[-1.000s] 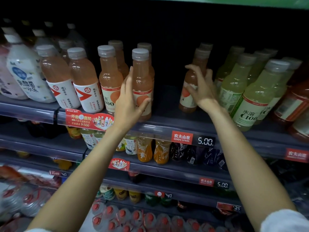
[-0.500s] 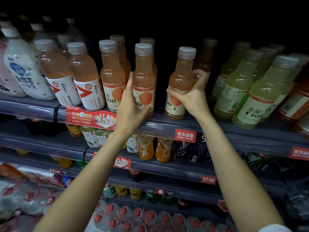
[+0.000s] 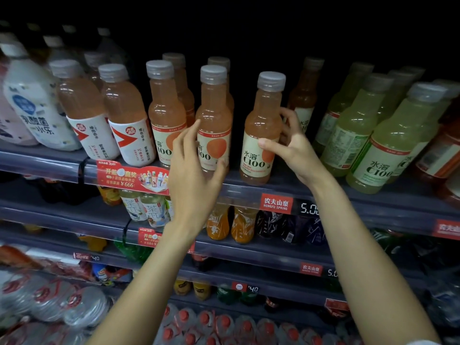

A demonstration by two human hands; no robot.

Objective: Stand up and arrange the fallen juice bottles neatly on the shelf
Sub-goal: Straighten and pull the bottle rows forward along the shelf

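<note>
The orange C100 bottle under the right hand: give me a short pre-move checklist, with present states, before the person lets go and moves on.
1. Orange C100 bottle upright on the shelf: ok.
2. Label faces front: ok, "C100" reads clearly.
3. Right hand grips it: ok, thumb on the label, fingers behind.
4. Left hand steadies the neighbouring orange bottle: ok, fingers and thumb curl round its label.
5. Even with the front row: cannot tell; its base looks slightly further forward than the neighbour's.
6. Room behind, toward the darker bottle: cannot tell, the hand hides the gap.
</note>
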